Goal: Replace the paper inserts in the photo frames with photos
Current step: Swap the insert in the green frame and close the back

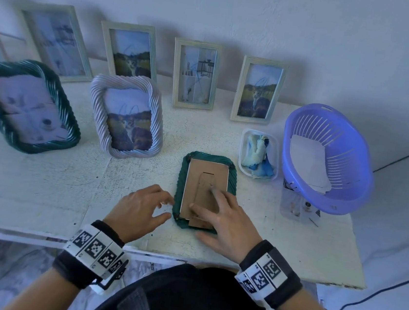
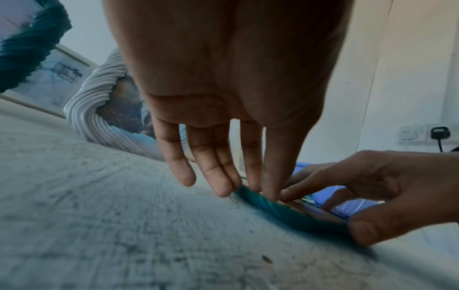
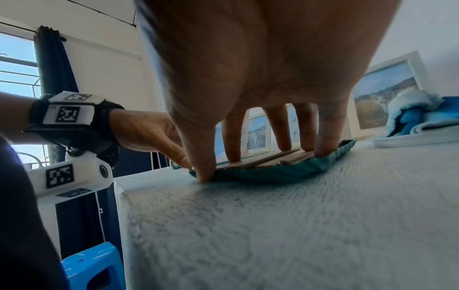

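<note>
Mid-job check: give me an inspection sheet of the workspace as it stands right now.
Surface: white table, rough and scuffed.
Job's things: green frame face down, cardboard backing in place; standing frames along the wall.
Clutter: purple basket holding paper; tray of cloths.
Hands: left hand touches the frame's left edge; right hand presses the backing, fingers spread.
Cables: dark cable right of the table.
Surroundings: wall socket, window.
</note>
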